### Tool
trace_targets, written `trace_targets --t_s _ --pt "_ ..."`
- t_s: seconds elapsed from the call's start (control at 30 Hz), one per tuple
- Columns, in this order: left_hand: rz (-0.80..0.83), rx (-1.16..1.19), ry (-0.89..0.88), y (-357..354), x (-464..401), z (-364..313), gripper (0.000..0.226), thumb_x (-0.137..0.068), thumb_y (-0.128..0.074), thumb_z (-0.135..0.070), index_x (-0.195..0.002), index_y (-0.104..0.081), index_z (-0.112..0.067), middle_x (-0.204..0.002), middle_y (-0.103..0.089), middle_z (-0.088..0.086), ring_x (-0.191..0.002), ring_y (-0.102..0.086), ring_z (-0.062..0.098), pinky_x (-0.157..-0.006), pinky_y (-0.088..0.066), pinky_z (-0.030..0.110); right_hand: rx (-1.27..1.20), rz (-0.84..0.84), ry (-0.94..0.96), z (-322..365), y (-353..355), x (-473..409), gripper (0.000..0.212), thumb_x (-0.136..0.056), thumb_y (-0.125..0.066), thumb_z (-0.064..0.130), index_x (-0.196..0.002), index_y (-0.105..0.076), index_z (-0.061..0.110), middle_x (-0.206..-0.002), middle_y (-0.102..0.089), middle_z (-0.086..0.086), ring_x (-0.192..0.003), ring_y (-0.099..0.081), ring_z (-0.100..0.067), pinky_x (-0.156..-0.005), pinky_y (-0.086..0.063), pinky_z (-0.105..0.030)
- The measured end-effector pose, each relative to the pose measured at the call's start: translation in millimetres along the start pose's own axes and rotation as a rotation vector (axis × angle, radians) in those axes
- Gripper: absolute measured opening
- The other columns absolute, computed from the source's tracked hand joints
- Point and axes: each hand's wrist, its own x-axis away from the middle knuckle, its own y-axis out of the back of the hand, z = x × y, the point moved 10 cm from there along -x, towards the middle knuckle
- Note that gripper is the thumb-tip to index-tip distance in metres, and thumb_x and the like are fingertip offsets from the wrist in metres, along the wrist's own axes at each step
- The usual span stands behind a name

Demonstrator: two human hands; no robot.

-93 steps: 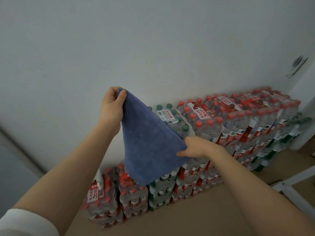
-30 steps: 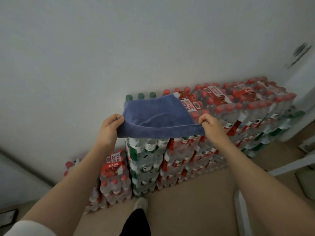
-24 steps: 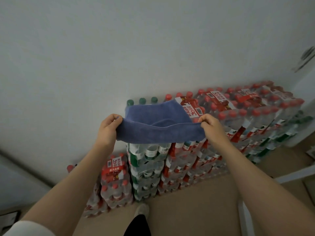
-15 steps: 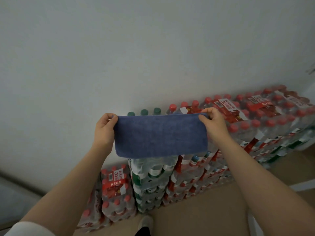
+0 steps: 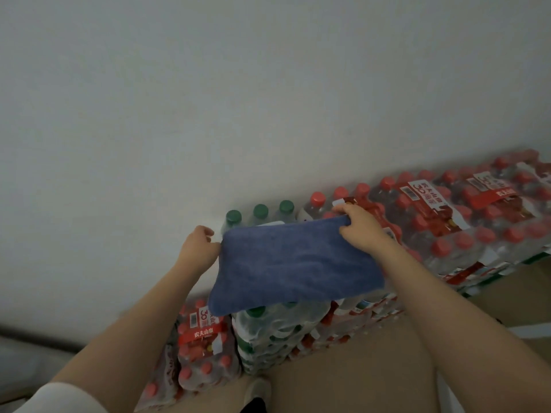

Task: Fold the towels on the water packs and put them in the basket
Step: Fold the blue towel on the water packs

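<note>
Towel point(image 5: 295, 269), blue, folded into a flat rectangle, held in the air just above and in front of the top of the water packs point(image 5: 447, 222). Right hand point(image 5: 362, 226) pinches the towel's far right corner, fingers curled over the top edge, thumb underneath. From that grip the cloth runs left and droops down toward the person, near edge hanging lower, near left corner rounded and lowest. Left hand point(image 5: 198, 248) is at the towel's far left corner, fingers curled; motion blur there, can't tell if it actually holds the cloth or just touches the edge. White sleeve point(image 5: 59, 397) at the left forearm's near end. Under the right-hand grip: packs with red caps and red labels, stretching away to the right. Just behind the towel's top edge between the hands: three green caps point(image 5: 259, 210) in a row. Below the towel: more stacked packs going down to the tan floor point(image 5: 357, 368), a lower red-cap stack below the left hand. Grey wall point(image 5: 238, 99) behind everything. Shoe tip point(image 5: 258, 391) on the floor below the towel.
</note>
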Motion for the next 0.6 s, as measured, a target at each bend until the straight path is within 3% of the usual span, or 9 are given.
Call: trace_targets --t_s 0.07,0.13,0.23,0.33,0.47,0.53,0.6 --pt "-0.12 -0.082 -0.203 10.2 3.7 -37.1 0.036 -0.085 -0.05 -0.004 -0.121 -0.05 -0.004 -0.126 -0.051 0.016 -0.115 -0.05 0.033 -0.097 -0.041 0.04 0.041 0.111 0.048 8.8 -8.4 -2.7 0.053 -0.083 -0.046 -0.001 -0.134 -0.045 0.014 -0.139 -0.047 -0.005 -0.126 -0.046 -0.024 -0.095 -0.037 -0.029" --pt "-0.164 -0.092 -0.418 9.4 14.9 -79.6 0.03 -0.085 -0.049 -0.003 -0.115 -0.056 -0.006 -0.123 -0.053 0.014 -0.113 -0.05 0.031 -0.097 -0.04 0.035 0.109 0.199 0.074 11.8 -14.3 -5.6 0.048 -0.081 -0.051 0.004 -0.127 -0.053 0.019 -0.131 -0.053 -0.002 -0.116 -0.052 -0.021 -0.089 -0.042 -0.025" --pt "-0.002 -0.155 -0.682 -23.2 36.3 -133.4 0.024 -0.086 -0.052 -0.005 -0.109 -0.06 -0.006 -0.115 -0.058 0.011 -0.107 -0.053 0.025 -0.095 -0.038 0.025 0.202 0.279 0.12 17.8 -16.3 -5.9 0.022 -0.079 -0.06 0.011 -0.096 -0.061 0.024 -0.099 -0.061 0.0 -0.089 -0.056 -0.018 -0.063 -0.039 -0.023" --pt "0.223 -0.211 -0.86 -65.0 59.6 -168.8 0.026 -0.087 -0.058 -0.01 -0.112 -0.058 -0.004 -0.117 -0.059 0.011 -0.111 -0.053 0.023 -0.089 -0.031 0.012 0.246 0.218 0.24 34.1 -3.9 -3.1 0.018 -0.075 -0.067 0.016 -0.08 -0.054 0.029 -0.083 -0.057 0.009 -0.084 -0.055 -0.017 -0.064 -0.039 -0.026" --pt "0.442 -0.36 -0.878 -113.2 66.6 -184.1 0.037 -0.085 -0.064 -0.023 -0.117 -0.054 -0.007 -0.118 -0.056 0.01 -0.108 -0.052 0.023 -0.09 -0.037 0.025 0.419 0.141 0.375 56.4 5.5 9.3 0.015 -0.074 -0.068 0.024 -0.075 -0.053 0.03 -0.078 -0.059 0.006 -0.081 -0.044 -0.016 -0.074 -0.04 -0.036" --pt "0.507 -0.383 -0.846 -126.2 65.8 -186.5 0.035 -0.081 -0.067 -0.026 -0.108 -0.055 -0.007 -0.105 -0.059 0.008 -0.095 -0.055 0.022 -0.079 -0.042 0.03 0.46 0.082 0.445 64.7 10.9 17.0 0.013 -0.076 -0.066 0.027 -0.077 -0.054 0.03 -0.071 -0.053 0.012 -0.083 -0.04 -0.015 -0.08 -0.035 -0.033" --pt "0.523 -0.444 -0.827 -133.1 62.9 -185.2 0.028 -0.08 -0.067 -0.027 -0.099 -0.057 -0.008 -0.093 -0.061 0.006 -0.083 -0.054 0.017 -0.066 -0.036 0.026 0.519 0.062 0.481 66.8 13.1 24.3 0.009 -0.078 -0.064 0.028 -0.084 -0.057 0.025 -0.069 -0.043 0.015 -0.088 -0.037 -0.015 -0.08 -0.024 -0.028"
